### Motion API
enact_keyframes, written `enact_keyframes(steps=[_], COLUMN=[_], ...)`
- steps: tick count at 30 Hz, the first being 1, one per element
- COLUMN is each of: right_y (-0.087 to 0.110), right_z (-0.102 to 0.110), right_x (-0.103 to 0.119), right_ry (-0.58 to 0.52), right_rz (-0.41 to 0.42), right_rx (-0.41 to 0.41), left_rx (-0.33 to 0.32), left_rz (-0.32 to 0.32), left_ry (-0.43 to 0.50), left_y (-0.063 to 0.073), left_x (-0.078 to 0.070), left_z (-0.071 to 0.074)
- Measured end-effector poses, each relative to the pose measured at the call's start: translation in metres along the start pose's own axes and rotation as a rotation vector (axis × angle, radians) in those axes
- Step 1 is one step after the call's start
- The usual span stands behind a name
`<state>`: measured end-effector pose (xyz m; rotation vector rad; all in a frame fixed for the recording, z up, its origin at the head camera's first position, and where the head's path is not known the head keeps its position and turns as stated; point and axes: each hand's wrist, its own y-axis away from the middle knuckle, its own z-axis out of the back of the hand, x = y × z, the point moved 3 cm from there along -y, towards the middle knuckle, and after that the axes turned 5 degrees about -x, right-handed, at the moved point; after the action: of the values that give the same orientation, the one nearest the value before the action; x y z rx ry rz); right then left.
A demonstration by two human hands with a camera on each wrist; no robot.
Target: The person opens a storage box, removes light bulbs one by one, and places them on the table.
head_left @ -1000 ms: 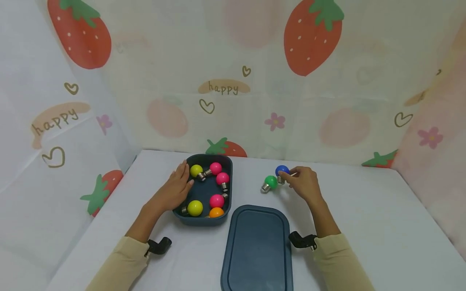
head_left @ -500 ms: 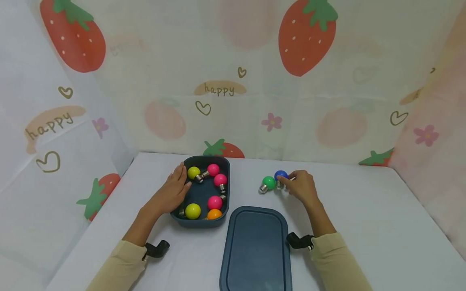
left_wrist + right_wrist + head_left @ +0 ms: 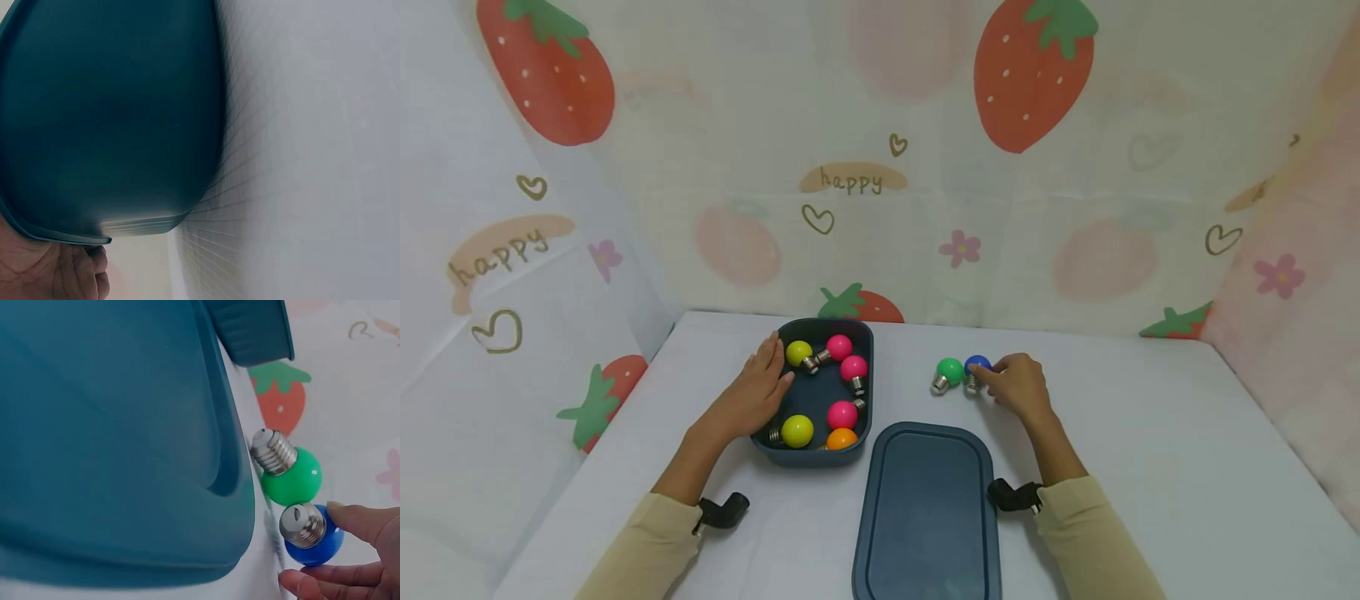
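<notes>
My right hand (image 3: 1021, 385) pinches a blue light bulb (image 3: 319, 544) between thumb and fingers at the right of the table. Directly left of it lies a green light bulb (image 3: 950, 371), its metal screw base toward me; the two bulbs meet side by side in the right wrist view. Along the left rim of a dark blue box (image 3: 820, 457), my left hand (image 3: 752, 392) rests with straight fingers. Inside the box are yellow bulbs (image 3: 797, 431), pink bulbs (image 3: 853, 368) and an orange bulb (image 3: 842, 439). The left wrist view shows the palm against the box's wall.
A flat dark blue lid (image 3: 928, 512) lies on the white table (image 3: 1150, 467) between my forearms, right of and nearer than the box. Behind the table stands a strawberry-print backdrop (image 3: 1030, 208), with side panels at left and right.
My right hand has brought the blue bulb a little lower and nearer, level beside the green one. The green bulb has shifted slightly left. The left hand stays at the box; the view shifts slightly.
</notes>
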<state>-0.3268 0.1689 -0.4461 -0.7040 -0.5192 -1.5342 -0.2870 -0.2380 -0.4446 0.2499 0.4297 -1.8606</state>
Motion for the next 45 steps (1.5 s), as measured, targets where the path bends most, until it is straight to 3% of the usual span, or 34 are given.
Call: enact_keyframes(steps=[11,36,45], right_y=[-0.001,0.002,0.003], right_z=[-0.002,-0.004,0.006], right_x=[-0.001,-0.001,0.006], right_ry=[0.045,0.031,0.081], right_rz=[-0.016,0.005,0.034], right_rx=[0.021,0.087,0.034], left_rx=[0.020,0.013,0.013], left_rz=[0.001,0.011,0.005], left_ry=[-0.019,-0.010,-0.017], left_y=[-0.003,0.003,0.000], left_x=[0.002,0.001,0.003], left_z=[0.000,-0.002,0.000])
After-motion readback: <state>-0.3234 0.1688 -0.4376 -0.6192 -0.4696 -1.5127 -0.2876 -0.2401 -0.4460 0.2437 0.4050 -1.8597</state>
